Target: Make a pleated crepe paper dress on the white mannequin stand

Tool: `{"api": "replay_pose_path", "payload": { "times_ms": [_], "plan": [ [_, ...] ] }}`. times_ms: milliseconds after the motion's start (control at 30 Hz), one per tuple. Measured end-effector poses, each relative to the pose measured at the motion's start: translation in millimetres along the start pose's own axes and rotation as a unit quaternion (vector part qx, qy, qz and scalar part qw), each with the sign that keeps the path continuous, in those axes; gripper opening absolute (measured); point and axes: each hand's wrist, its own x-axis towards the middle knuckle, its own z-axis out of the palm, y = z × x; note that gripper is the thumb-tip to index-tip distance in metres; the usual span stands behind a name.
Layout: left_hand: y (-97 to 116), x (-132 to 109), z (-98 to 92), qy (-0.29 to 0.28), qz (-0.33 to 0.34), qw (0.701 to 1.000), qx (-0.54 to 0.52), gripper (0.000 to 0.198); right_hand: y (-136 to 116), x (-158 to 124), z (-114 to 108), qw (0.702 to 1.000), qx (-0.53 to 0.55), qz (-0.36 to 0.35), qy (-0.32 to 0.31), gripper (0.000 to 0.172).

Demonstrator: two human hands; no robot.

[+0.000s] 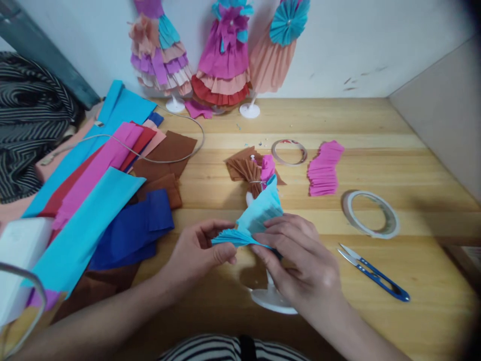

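Note:
A strip of blue crepe paper [259,213], gathered into fine pleats, is pinched between both hands. My left hand [205,248] grips its folded left end between thumb and fingers. On the right side, my right hand [300,250] presses the pleats together with thumb and fingertips. Just behind the paper stands a small mannequin form, its white round base [272,301] showing below my right hand. Pleated brown paper [248,173] and a bit of pink paper [267,168] are tied on its top part. Much of the form is hidden by the hands and paper.
Blue-handled thread snips [374,273] lie on the right, near a large tape roll [372,214], a thinner roll [289,152] and pleated pink paper [326,168]. Coloured paper sheets [86,220], a cable [165,161] and a white adapter [24,263] fill the left. Dressed forms [225,65] stand behind.

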Motion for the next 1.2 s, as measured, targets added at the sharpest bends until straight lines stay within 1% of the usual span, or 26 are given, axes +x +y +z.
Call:
{"api": "replay_pose_path", "payload": {
  "times_ms": [100,167,233,300,367,400,433,467,500,533,600,633,667,700,733,900,1000,1067,1133,1200],
  "plan": [
    [3,0,2.2,0.017,-0.018,1.000,0.003,0.039,1,-1,0,1.000,0.001,-0.009,-0.009,0.010],
    [4,-2,3.4,0.038,-0.008,0.999,0.015,0.033,2,-1,1,1.000,0.001,-0.009,-0.004,0.009],
    [3,-3,4.0,0.040,0.008,0.999,0.023,0.030,3,-1,1,1.000,0.000,-0.007,0.001,0.008],
    [-1,-5,3.5,0.016,0.029,0.999,0.011,0.035,3,-1,1,1.000,0.001,-0.005,0.005,0.008],
    [-7,-6,1.5,0.001,0.060,0.998,0.010,0.046,4,0,0,1.000,0.007,0.000,0.007,0.009],
    [-9,-7,0.0,0.011,0.085,0.996,0.026,0.051,4,0,0,1.000,0.011,0.004,0.008,0.009],
    [-10,-7,-1.8,0.033,0.122,0.990,0.062,0.054,4,0,0,1.000,0.013,0.007,0.008,0.010],
    [-10,-8,-3.6,0.061,0.168,0.977,0.112,0.055,4,0,0,1.000,0.015,0.008,0.008,0.011],
    [-9,-8,-5.5,0.079,0.218,0.957,0.175,0.057,3,0,0,1.000,0.017,0.008,0.006,0.012],
    [-6,-8,-7.0,0.076,0.266,0.931,0.240,0.059,3,0,0,1.000,0.017,0.007,0.004,0.012],
    [0,-8,-8.7,0.022,0.340,0.874,0.347,0.062,3,0,0,1.000,0.017,0.004,0.000,0.011],
    [2,-8,-8.8,-0.003,0.361,0.850,0.384,0.062,3,-1,0,1.000,0.018,0.002,-0.002,0.010],
    [4,-8,-8.5,-0.023,0.373,0.833,0.407,0.059,3,-1,0,1.000,0.019,0.000,-0.004,0.010],
    [6,-7,-7.8,-0.036,0.375,0.826,0.420,0.056,3,-1,0,1.000,0.021,-0.003,-0.008,0.010],
    [6,-7,-6.9,-0.044,0.369,0.826,0.424,0.053,3,-1,0,1.000,0.023,-0.007,-0.012,0.009],
    [6,-6,-2.7,-0.067,0.324,0.850,0.410,0.035,2,-1,0,0.999,0.025,-0.025,-0.028,0.010],
    [9,-6,-0.1,-0.075,0.313,0.856,0.403,0.025,1,-1,-1,0.999,0.028,-0.023,-0.031,0.010],
    [13,-6,2.6,-0.076,0.297,0.866,0.395,0.019,1,-1,-2,0.999,0.029,-0.021,-0.032,0.009],
    [16,-5,6.3,-0.060,0.253,0.888,0.379,0.012,2,-2,-3,0.999,0.033,-0.024,-0.036,0.008],
    [17,-5,10.1,-0.033,0.194,0.919,0.342,0.007,3,-2,-5,0.998,0.042,-0.031,-0.045,0.008]
  ]
}}
